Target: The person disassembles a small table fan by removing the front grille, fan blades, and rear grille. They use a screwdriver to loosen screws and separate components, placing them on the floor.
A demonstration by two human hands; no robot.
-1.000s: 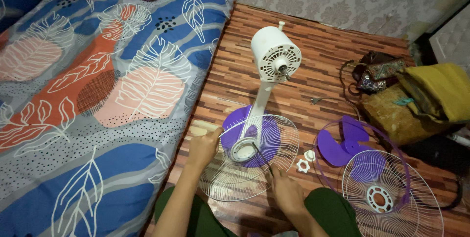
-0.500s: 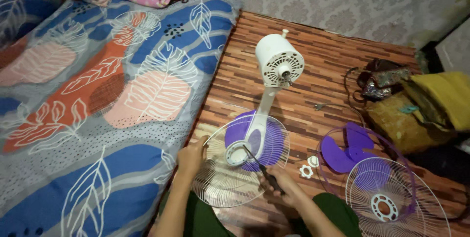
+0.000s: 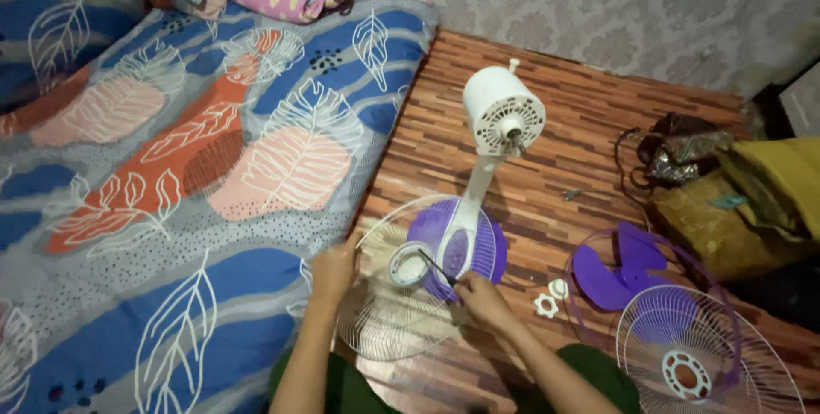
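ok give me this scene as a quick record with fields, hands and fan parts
left hand: grips rim of white wire grille
right hand: holds dark screwdriver, tip at grille's white centre ring
fan body: white motor head on stand, purple base, standing on the floor
loose parts: purple blade, second grille, two white nuts
left side: patterned mattress
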